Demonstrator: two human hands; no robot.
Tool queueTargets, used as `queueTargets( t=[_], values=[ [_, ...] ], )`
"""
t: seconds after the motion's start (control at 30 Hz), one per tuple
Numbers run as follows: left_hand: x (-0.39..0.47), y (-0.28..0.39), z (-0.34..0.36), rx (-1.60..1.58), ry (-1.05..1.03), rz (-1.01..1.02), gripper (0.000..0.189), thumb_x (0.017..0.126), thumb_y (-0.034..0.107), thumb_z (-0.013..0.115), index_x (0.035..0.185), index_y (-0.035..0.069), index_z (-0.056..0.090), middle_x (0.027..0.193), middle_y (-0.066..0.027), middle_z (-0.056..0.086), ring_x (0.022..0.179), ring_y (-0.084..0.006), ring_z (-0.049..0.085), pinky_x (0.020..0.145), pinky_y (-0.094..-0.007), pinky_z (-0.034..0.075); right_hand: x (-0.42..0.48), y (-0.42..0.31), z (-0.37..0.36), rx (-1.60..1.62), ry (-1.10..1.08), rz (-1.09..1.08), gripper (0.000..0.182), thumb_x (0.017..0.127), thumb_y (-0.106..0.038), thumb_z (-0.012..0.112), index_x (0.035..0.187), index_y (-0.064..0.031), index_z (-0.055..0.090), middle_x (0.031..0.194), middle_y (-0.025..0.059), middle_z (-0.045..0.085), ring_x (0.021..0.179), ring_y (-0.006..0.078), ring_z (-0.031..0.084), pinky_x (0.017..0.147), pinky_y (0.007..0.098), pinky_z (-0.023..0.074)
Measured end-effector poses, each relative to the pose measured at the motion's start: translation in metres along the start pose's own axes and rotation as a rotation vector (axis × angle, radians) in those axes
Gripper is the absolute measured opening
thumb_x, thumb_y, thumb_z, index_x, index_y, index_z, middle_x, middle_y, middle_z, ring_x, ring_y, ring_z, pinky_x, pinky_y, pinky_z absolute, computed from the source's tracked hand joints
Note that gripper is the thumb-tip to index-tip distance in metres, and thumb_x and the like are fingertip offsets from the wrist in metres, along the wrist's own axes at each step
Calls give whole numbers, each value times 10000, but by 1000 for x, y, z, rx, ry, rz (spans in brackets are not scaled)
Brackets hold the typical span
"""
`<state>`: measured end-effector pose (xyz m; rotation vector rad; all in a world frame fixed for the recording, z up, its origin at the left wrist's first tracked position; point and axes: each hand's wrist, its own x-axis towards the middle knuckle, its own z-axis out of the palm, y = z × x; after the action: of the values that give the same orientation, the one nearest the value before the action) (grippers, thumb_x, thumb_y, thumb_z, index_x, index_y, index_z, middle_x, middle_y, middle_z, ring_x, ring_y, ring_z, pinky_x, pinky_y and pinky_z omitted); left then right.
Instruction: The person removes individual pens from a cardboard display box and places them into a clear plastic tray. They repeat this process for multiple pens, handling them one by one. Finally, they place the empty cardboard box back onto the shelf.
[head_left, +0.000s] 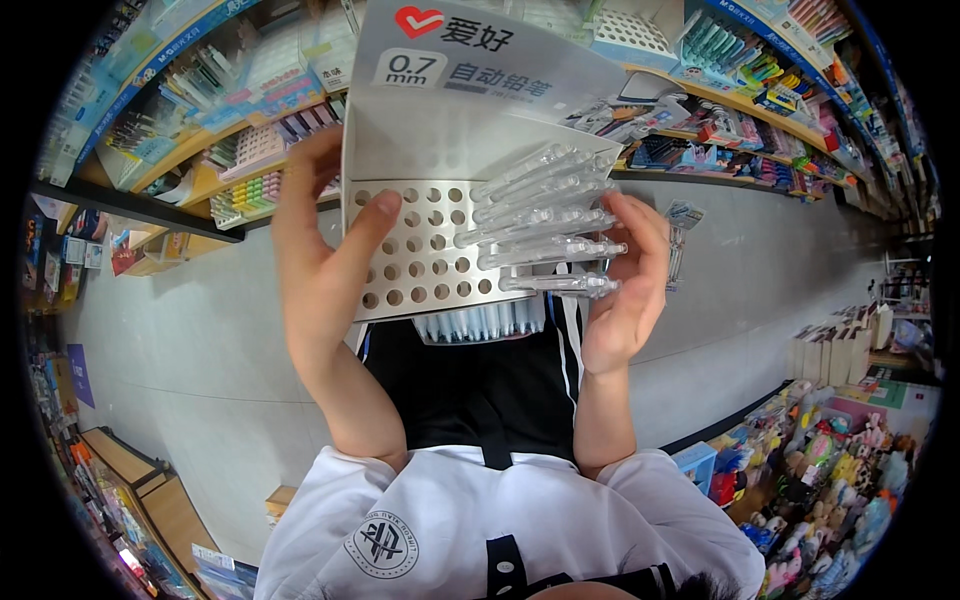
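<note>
A white cardboard pen display box (420, 282), its tall printed back panel raised, is held up in front of my body. My left hand (319, 240) grips its left side, the thumb lying on the perforated top. Several rows of round holes there stand bare on the left. Clear mechanical pencils (551, 217) fill the right-hand holes and lean to the right. My right hand (634, 277) is at the box's right side, fingertips by the pencil ends; whether it grips the box or the pencils is partly hidden. Below the box shows a container of pale blue pens (480, 324).
Wooden shelves (750, 97) packed with pens and stationery run along the far side. Plush toys (832, 480) crowd a display at lower right, with books (832, 349) behind. A wooden cabinet (169, 502) stands at lower left on the grey floor (202, 337).
</note>
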<state>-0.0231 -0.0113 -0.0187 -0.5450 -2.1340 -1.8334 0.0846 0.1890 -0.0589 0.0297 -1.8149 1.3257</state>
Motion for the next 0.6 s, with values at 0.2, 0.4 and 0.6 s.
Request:
queueTargets(
  t=[0.2,0.4,0.6],
  values=[
    [-15,41,9,606,57,738,276,539,33,769,795,105,693,641,7,614,651,-216,575,634,-315,446,3,-8,-1,-51,-44,-14,675,974,-553,440,1206,57,610,1207,209,537,1118,302,520,974,385,407],
    [-35,39,48,667,-255,326,226,772,84,728,975,70,630,790,-69,594,714,-275,625,589,-368,515,5,-13,5,-146,-99,-67,532,918,-437,614,1198,14,641,1174,180,515,1060,283,517,917,375,432],
    [-25,32,44,560,-304,341,225,786,126,740,966,66,618,820,-71,628,740,-277,637,587,-363,515,10,-14,2,-212,-117,-123,480,864,-355,689,1173,11,659,1119,161,520,992,276,540,864,366,457]
  ],
)
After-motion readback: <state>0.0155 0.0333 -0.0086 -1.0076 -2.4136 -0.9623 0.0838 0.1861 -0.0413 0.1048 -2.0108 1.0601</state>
